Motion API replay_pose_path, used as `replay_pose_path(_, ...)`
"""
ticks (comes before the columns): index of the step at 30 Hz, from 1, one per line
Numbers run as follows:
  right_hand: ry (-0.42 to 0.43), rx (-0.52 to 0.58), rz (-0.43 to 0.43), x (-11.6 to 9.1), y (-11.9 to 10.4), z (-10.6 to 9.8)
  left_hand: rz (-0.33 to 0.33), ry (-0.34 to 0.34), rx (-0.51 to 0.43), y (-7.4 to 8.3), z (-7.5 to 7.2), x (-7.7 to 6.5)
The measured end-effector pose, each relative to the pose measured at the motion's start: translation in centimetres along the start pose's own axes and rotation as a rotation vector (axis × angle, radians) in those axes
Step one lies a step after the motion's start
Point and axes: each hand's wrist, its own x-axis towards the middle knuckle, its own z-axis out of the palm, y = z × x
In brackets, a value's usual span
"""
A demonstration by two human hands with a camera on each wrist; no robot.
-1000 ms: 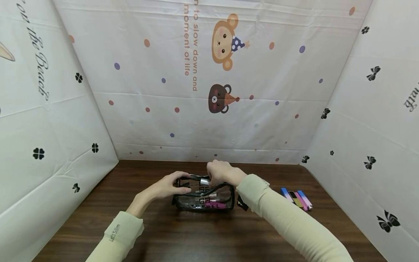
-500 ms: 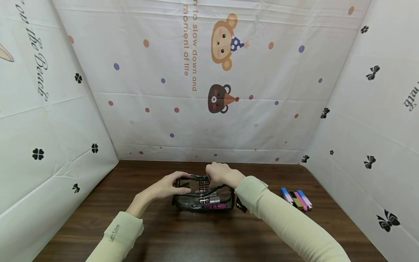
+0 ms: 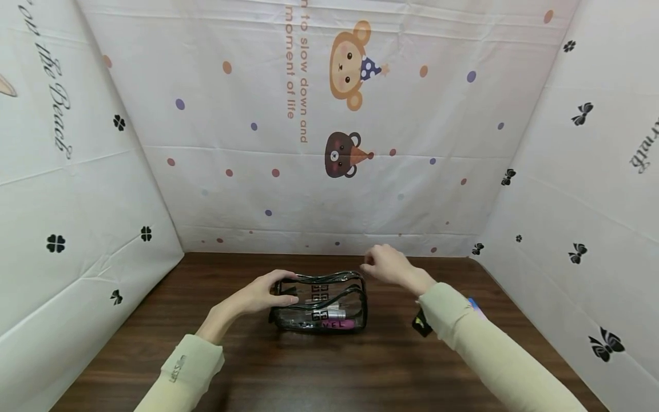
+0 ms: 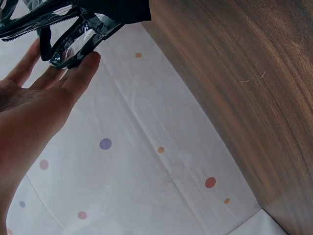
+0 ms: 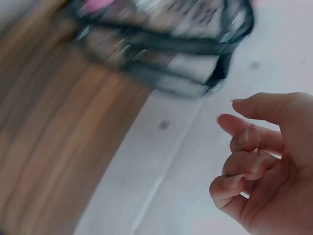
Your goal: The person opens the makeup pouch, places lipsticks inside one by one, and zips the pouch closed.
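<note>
A clear zippered pouch (image 3: pixel 352 309) with black edging stands on the table, its top gaping. My left hand (image 3: pixel 257 294) grips its left end, thumb on the near side of the opening and fingers at the far side. In the left wrist view, fingertips (image 4: pixel 88 63) lie against the black-edged end. A pink item (image 3: pixel 340 324) and a silver-capped tube (image 3: pixel 337 314) show through the front, beneath printed lettering. Just beyond the pouch's right end, my right hand (image 3: pixel 391 266) hovers apart from it. Its fingers are loosely curled and hold nothing; the pouch (image 5: pixel 181 44) is blurred in that wrist view.
The dark wooden table (image 3: pixel 309 377) is walled by white printed sheets (image 3: pixel 206 200) at the back and both sides. A blue-ended item (image 3: pixel 476 307) peeks out behind the right sleeve (image 3: pixel 494 337), which hides whatever lies around it.
My right hand has come out of the pouch's opening and moved right. The silver-capped item seen beneath it earlier lies inside. My right sleeve now covers most of the small boxes; the left hand stays put.
</note>
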Motion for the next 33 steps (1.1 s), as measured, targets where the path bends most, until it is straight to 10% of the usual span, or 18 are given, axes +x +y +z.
replay_pose_path(15,-0.211,-0.088,0.396,-6.6,12.3,1.3,-0.008,-0.002,0.0,-0.1,-0.1,0.2)
replay_pose_path(33,-0.279,-0.119,0.534,-8.8,15.7,3.2,-0.004,-0.015,-0.011,0.2,0.0,0.0)
